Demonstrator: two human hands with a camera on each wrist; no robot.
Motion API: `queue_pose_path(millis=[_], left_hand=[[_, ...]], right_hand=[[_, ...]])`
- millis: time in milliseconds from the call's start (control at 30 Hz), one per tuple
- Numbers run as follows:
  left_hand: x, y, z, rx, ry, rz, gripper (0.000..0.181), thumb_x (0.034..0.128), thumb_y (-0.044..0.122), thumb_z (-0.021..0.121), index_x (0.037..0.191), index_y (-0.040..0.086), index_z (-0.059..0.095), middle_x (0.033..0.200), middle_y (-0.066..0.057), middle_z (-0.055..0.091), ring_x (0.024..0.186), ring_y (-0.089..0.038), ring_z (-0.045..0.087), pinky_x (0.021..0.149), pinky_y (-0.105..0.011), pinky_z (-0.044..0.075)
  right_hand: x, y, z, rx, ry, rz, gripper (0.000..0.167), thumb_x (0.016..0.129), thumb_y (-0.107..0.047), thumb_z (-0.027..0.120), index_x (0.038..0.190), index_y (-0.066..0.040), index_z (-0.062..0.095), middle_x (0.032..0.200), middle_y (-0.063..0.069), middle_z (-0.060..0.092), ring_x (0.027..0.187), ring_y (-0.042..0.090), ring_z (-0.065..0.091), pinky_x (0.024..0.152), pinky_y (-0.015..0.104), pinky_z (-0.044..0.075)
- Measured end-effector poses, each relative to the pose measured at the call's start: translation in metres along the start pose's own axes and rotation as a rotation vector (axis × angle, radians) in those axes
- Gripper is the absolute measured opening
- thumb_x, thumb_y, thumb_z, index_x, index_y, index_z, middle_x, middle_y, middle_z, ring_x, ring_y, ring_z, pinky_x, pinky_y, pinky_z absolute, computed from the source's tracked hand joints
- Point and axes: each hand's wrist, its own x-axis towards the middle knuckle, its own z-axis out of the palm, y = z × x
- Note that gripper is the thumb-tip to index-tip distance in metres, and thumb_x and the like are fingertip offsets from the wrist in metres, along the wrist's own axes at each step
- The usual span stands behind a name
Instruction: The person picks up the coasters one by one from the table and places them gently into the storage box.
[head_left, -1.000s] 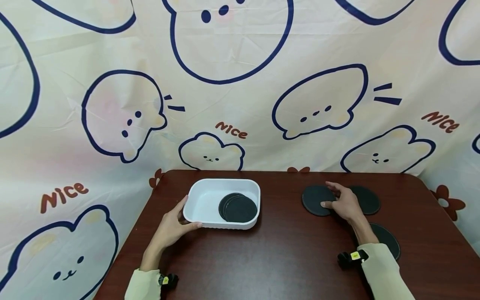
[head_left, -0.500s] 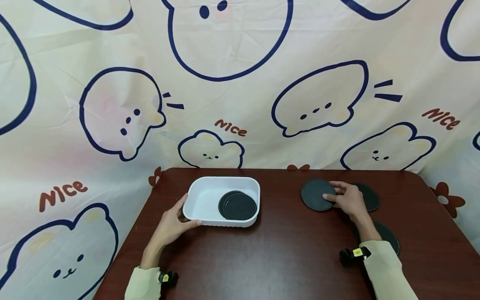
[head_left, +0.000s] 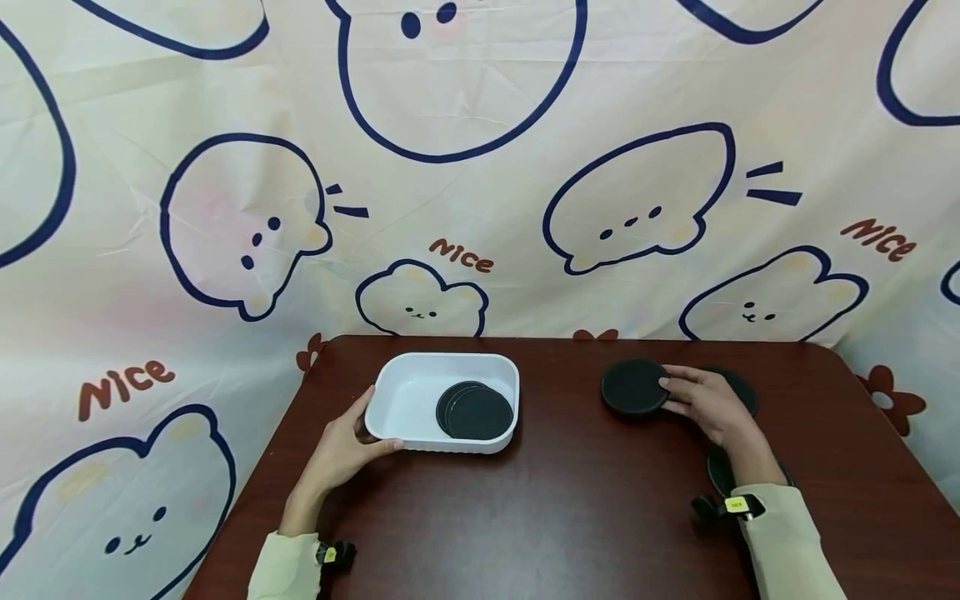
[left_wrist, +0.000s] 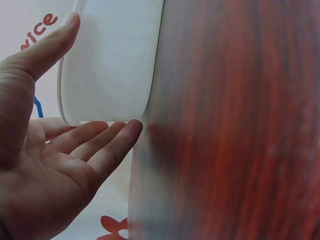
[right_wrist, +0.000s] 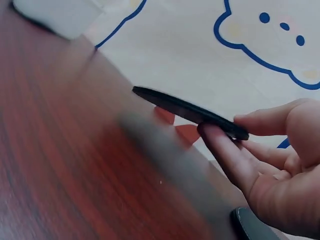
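Note:
In the head view my right hand [head_left: 708,402] pinches a round black coaster [head_left: 633,387] by its right edge. The right wrist view shows this coaster [right_wrist: 185,109] raised off the table and tilted, between thumb and fingers. My left hand [head_left: 341,450] rests at the near left corner of a white tray [head_left: 405,364], thumb at the front and fingers along the left end. From the left wrist, its fingers [left_wrist: 107,150] look fairly straight against the tray. Several black coasters [head_left: 480,414] lie overlapped inside the tray, toward its right side.
Another black coaster [head_left: 738,388] lies on the table behind my right hand. One more coaster [head_left: 720,473] is partly covered by the right wrist. The dark brown table [head_left: 525,517] ends at a patterned cloth [head_left: 517,208] behind it.
My right hand has lifted the coaster by its right edge and tilted it, while the wrist has swung slightly right. The left hand and tray look unchanged.

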Motion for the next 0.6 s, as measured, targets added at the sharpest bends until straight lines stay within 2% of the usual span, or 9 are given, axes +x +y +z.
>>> queue_pose_path(millis=[100, 200, 367, 600], left_hand=[[-0.001, 0.0, -0.001, 0.001, -0.001, -0.003, 0.119, 0.0833, 0.046, 0.093, 0.171, 0.007, 0.023, 0.168, -0.026, 0.043, 0.142, -0.045, 0.059, 0.11, -0.055, 0.056], [-0.001, 0.0, -0.001, 0.0, -0.005, -0.01, 0.119, 0.0834, 0.046, 0.093, 0.171, 0.007, 0.023, 0.168, -0.026, 0.042, 0.143, -0.045, 0.058, 0.11, -0.055, 0.055], [-0.002, 0.001, -0.002, 0.0, -0.008, -0.015, 0.12, 0.0837, 0.045, 0.093, 0.172, 0.007, 0.021, 0.169, -0.026, 0.04, 0.146, -0.046, 0.055, 0.111, -0.056, 0.054], [0.0, 0.002, -0.001, -0.004, -0.011, -0.009, 0.12, 0.0838, 0.045, 0.093, 0.172, 0.007, 0.021, 0.17, -0.026, 0.039, 0.146, -0.045, 0.055, 0.111, -0.055, 0.054]], right_hand=[[-0.002, -0.004, 0.001, 0.134, -0.013, 0.004, 0.07, 0.109, -0.021, 0.065, 0.165, 0.004, 0.031, 0.117, -0.016, 0.068, 0.103, -0.001, 0.074, 0.091, 0.024, 0.064], [-0.006, -0.007, 0.004, 0.208, -0.031, -0.001, 0.063, 0.109, -0.019, 0.066, 0.162, -0.001, 0.037, 0.115, -0.018, 0.07, 0.104, 0.001, 0.074, 0.09, 0.024, 0.064], [-0.011, -0.015, 0.014, 0.253, -0.041, -0.017, 0.051, 0.108, -0.018, 0.067, 0.154, -0.009, 0.049, 0.117, -0.015, 0.071, 0.105, 0.003, 0.075, 0.092, 0.024, 0.064], [-0.019, -0.027, 0.032, 0.279, -0.061, -0.058, 0.04, 0.108, -0.014, 0.066, 0.147, -0.009, 0.056, 0.117, -0.011, 0.073, 0.104, 0.005, 0.077, 0.092, 0.025, 0.064]])
